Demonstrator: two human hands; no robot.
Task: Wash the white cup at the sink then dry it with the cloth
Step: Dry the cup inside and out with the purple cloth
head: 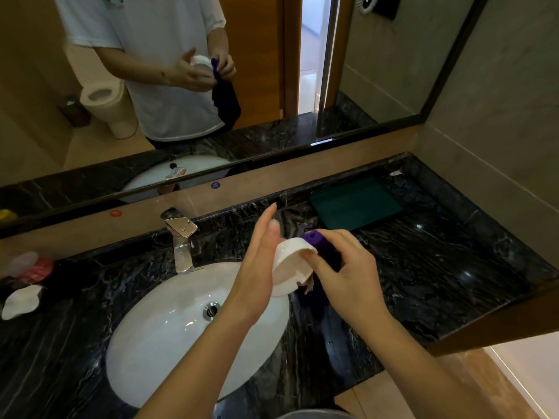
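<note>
The white cup [291, 265] lies on its side against the palm of my left hand [260, 264], above the right rim of the white sink [157, 343]. Its mouth faces right. My left fingers stretch up behind it, thumb over its top edge. My right hand [341, 267] grips a dark purple cloth [314, 238] and presses it against the cup's rim, with fingers at the mouth. The rest of the cloth hangs down below my right hand over the counter. The mirror reflects both hands, the cup and the hanging cloth.
A chrome tap [181, 237] stands behind the sink, with no water visibly running. A dark green tray [357, 202] lies on the black marble counter [438, 267] at the back right. A white lid-like item [21, 300] and pink packets [36, 267] sit at the far left.
</note>
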